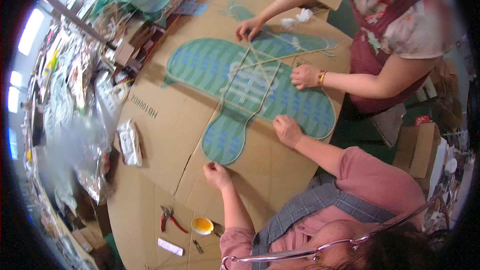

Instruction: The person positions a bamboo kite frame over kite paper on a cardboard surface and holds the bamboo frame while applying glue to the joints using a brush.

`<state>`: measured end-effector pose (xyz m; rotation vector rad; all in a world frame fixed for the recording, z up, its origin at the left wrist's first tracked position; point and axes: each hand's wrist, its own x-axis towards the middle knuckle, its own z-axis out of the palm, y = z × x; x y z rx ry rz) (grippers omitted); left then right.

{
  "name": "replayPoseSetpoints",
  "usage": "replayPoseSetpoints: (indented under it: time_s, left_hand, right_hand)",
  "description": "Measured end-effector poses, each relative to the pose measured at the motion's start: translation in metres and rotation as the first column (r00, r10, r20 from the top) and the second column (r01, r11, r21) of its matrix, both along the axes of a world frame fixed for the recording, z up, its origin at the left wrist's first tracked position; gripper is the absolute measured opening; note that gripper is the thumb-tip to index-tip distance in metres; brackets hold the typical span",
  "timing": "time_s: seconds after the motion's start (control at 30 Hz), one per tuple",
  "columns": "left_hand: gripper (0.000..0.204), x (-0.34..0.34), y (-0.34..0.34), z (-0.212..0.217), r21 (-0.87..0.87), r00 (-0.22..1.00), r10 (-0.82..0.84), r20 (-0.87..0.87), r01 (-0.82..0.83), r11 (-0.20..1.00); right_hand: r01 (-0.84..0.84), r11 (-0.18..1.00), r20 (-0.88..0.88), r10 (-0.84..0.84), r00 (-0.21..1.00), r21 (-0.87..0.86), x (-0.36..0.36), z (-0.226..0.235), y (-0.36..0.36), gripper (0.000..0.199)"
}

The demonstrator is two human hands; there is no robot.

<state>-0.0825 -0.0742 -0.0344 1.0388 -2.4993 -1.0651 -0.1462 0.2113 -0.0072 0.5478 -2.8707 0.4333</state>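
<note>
A green patterned panel with long rounded lobes, a pale cord-like rim and blue printed marks lies flat on brown cardboard. A white design covers its middle, with thin pale strips crossing over it. My left hand pinches the tip of the small round lobe nearest me. My right hand is closed at the near edge of the right-hand lobe; its fingertips are partly hidden. Across from me, a co-worker's hand is at the panel's far edge, and their other hand rests by the right lobe.
Red-handled pliers, a bowl of orange-yellow stuff, a pale bar and a small dark tool lie at the lower left. A white packet sits further left. Crumpled white tissue lies at the back; clutter fills the left side.
</note>
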Motion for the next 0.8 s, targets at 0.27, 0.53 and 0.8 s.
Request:
replayPoseSetpoints:
  time_s: [0.27, 0.53, 0.8]
  left_hand:
    - [0.013, -0.002, 0.0, 0.005, 0.008, 1.0, -0.012, -0.001, 0.012, 1.0]
    - [0.012, -0.003, 0.0, 0.013, -0.015, 0.999, 0.022, 0.04, -0.021, 1.0]
    - [0.012, -0.006, -0.002, 0.002, 0.067, 1.0, 0.01, -0.004, -0.01, 0.998]
  right_hand:
    - [0.004, 1.0, -0.004, -0.004, 1.0, -0.023, 0.0, 0.01, -0.002, 0.009]
    - [-0.024, 1.0, 0.065, 0.024, 0.998, 0.006, 0.001, 0.002, 0.001, 0.017]
    - [-0.032, 0.998, -0.01, 0.032, 0.999, 0.05, 0.004, -0.001, 0.005, 0.017]
